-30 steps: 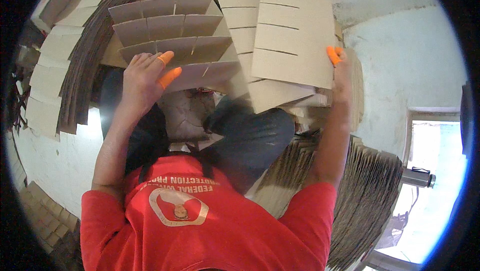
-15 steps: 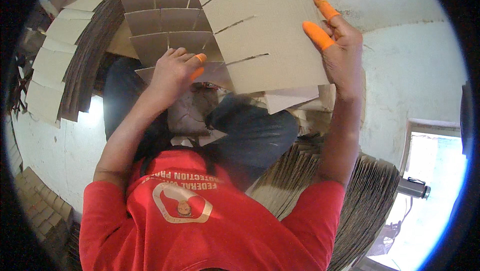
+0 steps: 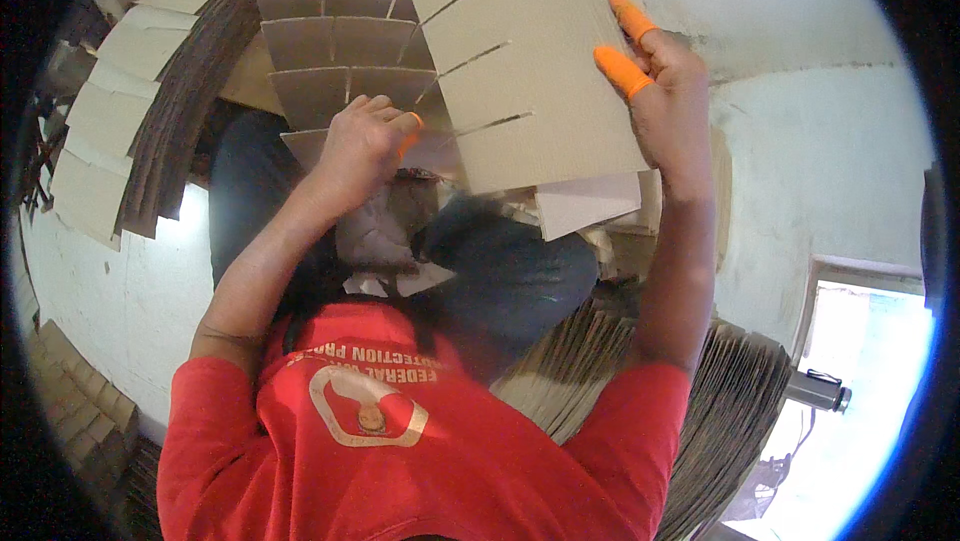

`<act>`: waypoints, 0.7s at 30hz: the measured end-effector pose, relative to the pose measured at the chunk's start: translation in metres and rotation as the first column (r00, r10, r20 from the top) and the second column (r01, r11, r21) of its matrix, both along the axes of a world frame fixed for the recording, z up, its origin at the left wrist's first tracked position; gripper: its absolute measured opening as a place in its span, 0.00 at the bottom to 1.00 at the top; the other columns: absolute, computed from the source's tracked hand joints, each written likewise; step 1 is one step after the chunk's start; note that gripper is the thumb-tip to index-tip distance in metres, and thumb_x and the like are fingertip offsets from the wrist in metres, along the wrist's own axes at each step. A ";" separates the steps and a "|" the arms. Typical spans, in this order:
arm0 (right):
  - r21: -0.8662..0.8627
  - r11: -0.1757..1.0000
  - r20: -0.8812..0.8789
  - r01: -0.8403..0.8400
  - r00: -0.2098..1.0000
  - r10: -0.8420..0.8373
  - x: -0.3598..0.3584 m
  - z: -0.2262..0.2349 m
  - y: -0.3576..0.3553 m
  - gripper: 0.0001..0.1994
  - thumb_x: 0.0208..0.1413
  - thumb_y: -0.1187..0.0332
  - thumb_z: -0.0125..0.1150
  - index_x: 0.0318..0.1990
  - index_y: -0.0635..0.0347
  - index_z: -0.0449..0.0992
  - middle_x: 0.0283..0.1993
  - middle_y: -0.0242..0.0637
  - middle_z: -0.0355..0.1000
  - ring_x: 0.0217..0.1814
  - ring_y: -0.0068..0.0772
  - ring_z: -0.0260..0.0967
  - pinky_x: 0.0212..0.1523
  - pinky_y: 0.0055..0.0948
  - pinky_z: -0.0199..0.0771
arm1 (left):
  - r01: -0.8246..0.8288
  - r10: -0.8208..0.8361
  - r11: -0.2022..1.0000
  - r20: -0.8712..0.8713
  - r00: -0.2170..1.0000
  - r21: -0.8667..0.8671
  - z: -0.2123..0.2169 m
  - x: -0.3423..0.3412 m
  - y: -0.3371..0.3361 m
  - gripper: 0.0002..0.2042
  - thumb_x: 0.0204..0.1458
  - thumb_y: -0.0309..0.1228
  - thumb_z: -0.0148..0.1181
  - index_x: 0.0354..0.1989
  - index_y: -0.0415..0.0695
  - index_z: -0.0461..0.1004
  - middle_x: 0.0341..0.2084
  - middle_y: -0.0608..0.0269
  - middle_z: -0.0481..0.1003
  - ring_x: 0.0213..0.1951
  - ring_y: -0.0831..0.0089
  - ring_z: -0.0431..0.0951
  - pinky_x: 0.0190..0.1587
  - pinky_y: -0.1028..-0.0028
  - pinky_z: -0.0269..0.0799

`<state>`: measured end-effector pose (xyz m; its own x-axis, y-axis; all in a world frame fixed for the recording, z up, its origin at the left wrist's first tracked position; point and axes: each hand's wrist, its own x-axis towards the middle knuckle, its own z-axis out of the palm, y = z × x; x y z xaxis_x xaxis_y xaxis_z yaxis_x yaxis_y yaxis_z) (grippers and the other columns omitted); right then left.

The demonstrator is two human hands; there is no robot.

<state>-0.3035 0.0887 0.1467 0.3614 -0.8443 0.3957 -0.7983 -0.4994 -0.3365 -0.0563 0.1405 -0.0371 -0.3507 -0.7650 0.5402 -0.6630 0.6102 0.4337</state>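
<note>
A large tan slotted cardboard sheet [image 3: 560, 71] slants over the upper middle, its slots on the left edge meeting a row of upright cardboard strips [image 3: 345, 41]. My right hand [image 3: 672, 91] grips the sheet's right edge, two fingers in orange finger cots lying on its face and the other fingers partly hidden. Closed around the top edge of the nearest cardboard strip [image 3: 305, 148] is my left hand [image 3: 368, 141]; orange cots cover its thumb and a finger. How far the slots interlock is partly hidden behind the sheet.
Stacked cardboard sheets [image 3: 185, 91] lean at the upper left. Another packed stack [image 3: 730, 411] stands beside my right arm, and more cardboard [image 3: 80, 391] lies at the lower left. Loose cardboard [image 3: 588, 203] sits below the sheet. A bright opening [image 3: 860, 381] is at the right.
My right hand and the sheet's outer edge have moved a little left and down. My left hand and the strips have shifted slightly right, its fingers drawn closer together.
</note>
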 end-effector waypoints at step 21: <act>0.061 0.962 -0.025 -0.267 0.963 0.268 0.022 -0.060 -0.022 0.23 0.53 0.73 0.63 0.59 0.59 0.71 0.25 0.38 0.67 0.25 0.26 0.56 0.31 0.24 0.65 | 0.024 -0.025 0.998 -0.024 0.999 -0.060 0.001 -0.010 -0.009 0.07 0.38 0.24 0.61 0.28 0.44 0.74 0.23 0.61 0.74 0.31 0.63 0.73 0.36 0.66 0.68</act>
<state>-0.2813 0.0670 0.0862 0.5892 -0.7358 0.3339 -0.6494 -0.6771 -0.3461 -0.0660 0.1314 -0.0360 -0.3546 -0.7226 0.5933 -0.6370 0.6512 0.4124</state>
